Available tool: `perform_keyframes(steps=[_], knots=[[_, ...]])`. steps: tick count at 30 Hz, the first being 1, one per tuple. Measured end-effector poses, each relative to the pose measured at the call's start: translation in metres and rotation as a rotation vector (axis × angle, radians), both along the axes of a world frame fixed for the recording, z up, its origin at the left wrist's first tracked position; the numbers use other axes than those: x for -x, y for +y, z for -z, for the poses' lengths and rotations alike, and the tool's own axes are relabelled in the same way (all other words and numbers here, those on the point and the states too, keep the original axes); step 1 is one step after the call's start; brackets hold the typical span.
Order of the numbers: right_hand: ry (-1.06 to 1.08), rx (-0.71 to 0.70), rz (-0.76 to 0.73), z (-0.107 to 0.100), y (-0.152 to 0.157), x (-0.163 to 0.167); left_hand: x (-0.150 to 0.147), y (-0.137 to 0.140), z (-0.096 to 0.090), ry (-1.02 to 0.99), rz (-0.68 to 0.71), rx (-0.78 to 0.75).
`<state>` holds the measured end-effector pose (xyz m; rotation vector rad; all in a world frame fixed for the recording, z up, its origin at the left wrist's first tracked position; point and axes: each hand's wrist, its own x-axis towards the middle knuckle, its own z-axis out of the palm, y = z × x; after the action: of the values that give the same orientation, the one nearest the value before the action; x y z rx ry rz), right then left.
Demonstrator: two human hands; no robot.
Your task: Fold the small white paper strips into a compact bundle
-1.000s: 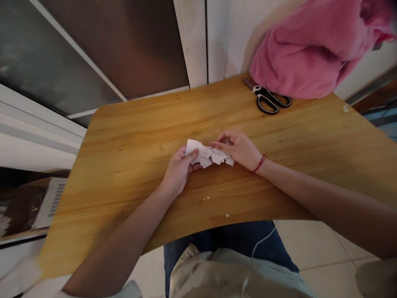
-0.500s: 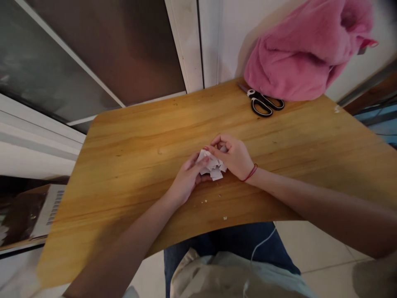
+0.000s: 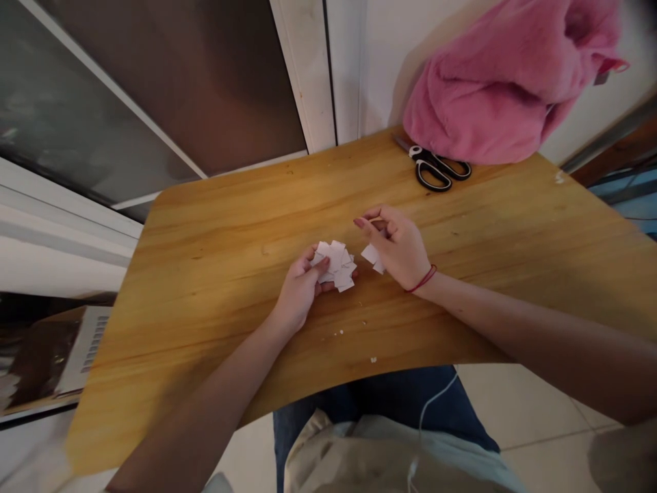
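A fanned stack of small white paper pieces (image 3: pixel 336 260) is gripped in my left hand (image 3: pixel 302 284), with the thumb pressed on top. My right hand (image 3: pixel 400 250) is a short way to the right, its fingers curled and closed. More white paper pieces (image 3: pixel 374 256) stick out beneath its palm and fingers. The two hands are apart, both just above the wooden table (image 3: pixel 230 239). How many pieces each hand holds is hard to make out.
Black-handled scissors (image 3: pixel 435 171) lie at the table's back edge, beside a pink plush bundle (image 3: pixel 493 96) against the wall. Tiny white scraps (image 3: pixel 373 359) dot the table near its front edge. A box (image 3: pixel 76 349) stands beyond the left edge.
My hands have come apart. The right hand has moved right and slightly up with some of the paper pieces, while the left keeps the rest and has shifted slightly left.
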<state>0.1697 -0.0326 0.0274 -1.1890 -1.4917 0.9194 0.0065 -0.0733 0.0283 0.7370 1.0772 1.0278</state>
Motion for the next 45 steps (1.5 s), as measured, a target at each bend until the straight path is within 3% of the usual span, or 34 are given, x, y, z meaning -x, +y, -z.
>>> perform_keyframes(steps=[3,10,16,19,22,24,27,30,32,35,38,45], knots=[[-0.109,-0.117,-0.031,0.0,-0.008,0.003,-0.007,-0.003,-0.002,-0.048,0.004,0.09],[-0.385,-0.28,-0.179,-0.004,-0.022,0.007,-0.014,-0.011,-0.009,-0.195,0.167,0.192],[-0.537,-0.452,-0.297,-0.005,-0.021,0.004,-0.014,-0.014,-0.007,-0.097,0.199,0.151],[-0.519,-0.587,-0.342,-0.005,-0.019,0.002,-0.013,-0.014,-0.003,-0.048,0.18,0.096],[-0.444,-0.633,-0.304,-0.006,-0.017,-0.001,-0.011,-0.011,0.0,-0.031,0.129,0.045],[-0.351,-0.572,-0.208,-0.006,-0.017,-0.002,-0.007,-0.007,-0.001,-0.048,0.058,-0.005],[-0.211,-0.301,-0.113,-0.004,-0.016,-0.001,-0.002,-0.001,-0.003,-0.081,-0.073,-0.097],[-0.137,-0.011,-0.211,-0.001,-0.016,0.003,-0.002,0.0,-0.005,-0.087,-0.163,-0.153],[-0.067,0.096,-0.278,0.0,-0.015,0.005,-0.004,-0.002,-0.006,-0.084,-0.189,-0.191],[0.036,0.192,-0.278,0.0,-0.016,0.008,-0.008,-0.005,-0.007,-0.088,-0.203,-0.227],[0.009,0.25,-0.309,-0.001,-0.019,0.008,-0.008,-0.005,-0.007,-0.1,-0.187,-0.206],[-0.098,0.25,-0.51,-0.003,-0.021,0.009,-0.006,-0.004,-0.009,-0.129,-0.116,-0.196]])
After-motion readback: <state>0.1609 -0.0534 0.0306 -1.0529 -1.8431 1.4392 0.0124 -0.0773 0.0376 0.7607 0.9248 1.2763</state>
